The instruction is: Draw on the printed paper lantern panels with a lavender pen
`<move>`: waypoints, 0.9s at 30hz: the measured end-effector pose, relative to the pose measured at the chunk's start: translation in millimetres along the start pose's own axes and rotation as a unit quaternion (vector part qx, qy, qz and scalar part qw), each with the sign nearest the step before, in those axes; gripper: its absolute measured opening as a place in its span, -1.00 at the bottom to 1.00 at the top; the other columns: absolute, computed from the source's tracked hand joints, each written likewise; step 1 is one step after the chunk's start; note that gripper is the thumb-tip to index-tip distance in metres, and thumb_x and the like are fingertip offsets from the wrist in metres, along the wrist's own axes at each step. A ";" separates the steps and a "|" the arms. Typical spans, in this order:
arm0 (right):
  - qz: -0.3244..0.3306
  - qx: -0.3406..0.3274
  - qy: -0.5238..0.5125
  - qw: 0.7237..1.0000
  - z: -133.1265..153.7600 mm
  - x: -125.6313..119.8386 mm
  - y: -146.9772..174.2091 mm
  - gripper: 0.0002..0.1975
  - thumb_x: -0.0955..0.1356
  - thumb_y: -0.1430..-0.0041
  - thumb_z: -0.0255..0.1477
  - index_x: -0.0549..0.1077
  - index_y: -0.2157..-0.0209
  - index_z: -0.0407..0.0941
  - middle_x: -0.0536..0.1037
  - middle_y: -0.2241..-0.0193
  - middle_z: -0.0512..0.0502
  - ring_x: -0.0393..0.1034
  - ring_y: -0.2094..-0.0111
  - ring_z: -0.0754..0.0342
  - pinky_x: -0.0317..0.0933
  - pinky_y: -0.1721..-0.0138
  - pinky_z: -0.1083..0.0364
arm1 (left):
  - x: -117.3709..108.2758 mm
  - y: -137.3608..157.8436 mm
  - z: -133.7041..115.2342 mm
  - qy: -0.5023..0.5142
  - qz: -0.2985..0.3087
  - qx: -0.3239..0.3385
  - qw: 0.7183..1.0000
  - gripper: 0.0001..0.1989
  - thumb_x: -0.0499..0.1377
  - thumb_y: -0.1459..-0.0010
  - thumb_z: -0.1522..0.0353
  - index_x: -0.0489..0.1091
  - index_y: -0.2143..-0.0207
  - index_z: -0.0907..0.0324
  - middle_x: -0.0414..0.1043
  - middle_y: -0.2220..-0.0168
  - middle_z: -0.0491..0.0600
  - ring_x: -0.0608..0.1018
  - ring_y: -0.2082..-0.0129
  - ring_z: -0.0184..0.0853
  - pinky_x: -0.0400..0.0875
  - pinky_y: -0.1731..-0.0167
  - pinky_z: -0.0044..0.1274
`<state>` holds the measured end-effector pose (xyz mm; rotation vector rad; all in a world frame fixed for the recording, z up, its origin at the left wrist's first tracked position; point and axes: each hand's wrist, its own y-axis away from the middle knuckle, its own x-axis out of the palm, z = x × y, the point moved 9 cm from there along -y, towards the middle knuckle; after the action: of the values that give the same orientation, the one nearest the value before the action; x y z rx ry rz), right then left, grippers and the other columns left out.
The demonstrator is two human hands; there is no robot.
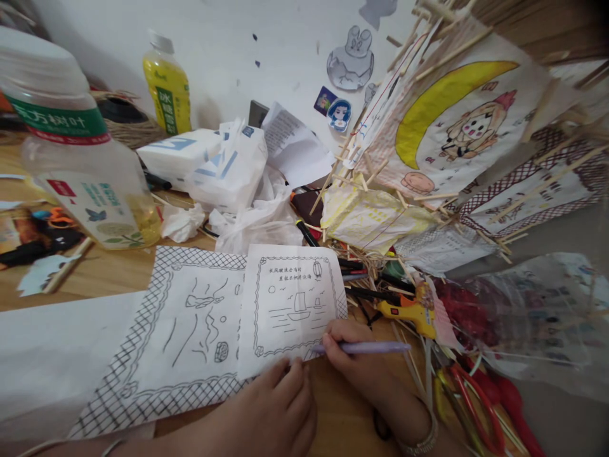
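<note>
A purple pen (375, 348) is gripped in my right hand (354, 355), its tip at the lower right corner of a small white sheet (297, 311). That sheet bears a line drawing of sailing boats, lines of writing and a scalloped border. My left hand (280, 403) has its fingers curled together at the sheet's bottom edge, holding it; the fingertips are partly hidden. Beneath the small sheet lies a larger drawing (200, 317) with a cross-hatched border and landscape lines. Its right part is covered.
A tea bottle (95, 165), a yellow drink bottle (166, 86), tissue packs (178, 155) and crumpled plastic (259, 222) stand behind. Stick-framed paper lanterns (457, 127) rise at right, above a yellow glue gun (404, 312) and red-handled scissors (476, 400). Blank paper (61, 362) lies left.
</note>
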<state>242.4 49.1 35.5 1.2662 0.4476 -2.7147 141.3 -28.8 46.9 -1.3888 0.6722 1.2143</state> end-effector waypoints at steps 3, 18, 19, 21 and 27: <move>-0.001 0.011 0.000 1.000 -1.7 -0.3 0.2 -0.70 0.21 -0.14 -0.44 0.13 0.65 -0.08 0.25 0.67 0.08 0.17 0.58 0.15 0.03 0.55 0.17 | -1.3 0.2 -0.2 -0.001 -0.009 0.000 1.000 -0.77 0.14 -0.21 0.33 0.50 0.15 0.21 0.52 0.12 0.07 0.47 0.11 -0.16 0.21 0.03 -0.30; 0.006 0.015 -0.025 1.000 0.6 -2.8 2.8 -0.73 0.22 -0.14 -0.46 0.19 0.63 -0.08 0.33 0.63 0.04 0.23 0.56 0.13 0.07 0.52 0.16 | 0.6 0.6 -2.6 0.003 0.000 0.019 1.000 -0.76 0.16 -0.19 0.31 0.49 0.13 0.23 0.52 0.09 0.09 0.48 0.08 -0.13 0.22 0.04 -0.28; 0.009 0.013 -0.023 1.000 0.0 -1.5 2.7 -0.73 0.22 -0.14 -0.46 0.19 0.63 -0.08 0.33 0.64 0.05 0.22 0.57 0.13 0.07 0.52 0.16 | 0.6 1.0 -2.5 0.004 -0.004 0.018 1.000 -0.76 0.16 -0.19 0.31 0.50 0.14 0.22 0.53 0.10 0.08 0.48 0.09 -0.13 0.22 0.04 -0.29; 0.012 0.010 -0.018 1.000 -1.2 0.5 2.2 -0.72 0.23 -0.14 -0.46 0.20 0.64 -0.08 0.32 0.65 0.05 0.21 0.57 0.14 0.06 0.53 0.16 | 0.0 1.2 -1.3 0.000 -0.015 0.008 1.000 -0.77 0.17 -0.19 0.30 0.51 0.16 0.20 0.54 0.12 0.05 0.48 0.09 -0.14 0.23 0.05 -0.30; 0.007 0.003 -0.021 1.000 0.5 0.2 0.8 -0.72 0.23 -0.16 -0.44 0.23 0.63 -0.09 0.33 0.65 0.06 0.23 0.56 0.14 0.08 0.52 0.17 | -1.5 2.3 -3.1 -0.008 -0.026 0.005 1.000 -0.75 0.19 -0.17 0.27 0.51 0.15 0.19 0.53 0.11 0.04 0.49 0.08 -0.13 0.21 0.04 -0.31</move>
<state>242.1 48.2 35.5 1.2076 0.4255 -2.7260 139.6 -32.6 47.0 -1.3795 0.6256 1.1788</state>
